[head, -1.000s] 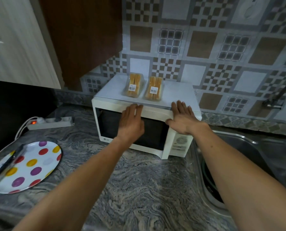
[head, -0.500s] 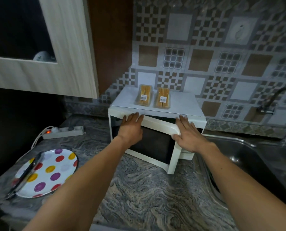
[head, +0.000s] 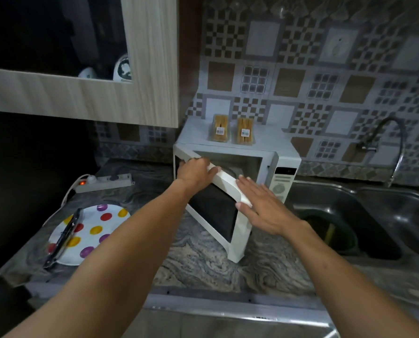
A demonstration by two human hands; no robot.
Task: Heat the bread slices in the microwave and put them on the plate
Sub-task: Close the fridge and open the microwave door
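left hand [head: 195,172] grips the door [head: 224,189] top; right hand [head: 259,206] lies flat on its edge. wrapped bread [head: 245,131] looks light, soft; pinch by the sides.

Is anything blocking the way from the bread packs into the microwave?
Nothing visible does. The bread packs sit on top of the microwave, its door swung partly open by the left hand and right hand, exposing the cavity.

Left hand [head: 195,172] curled in grip, right hand [head: 262,208] flat.
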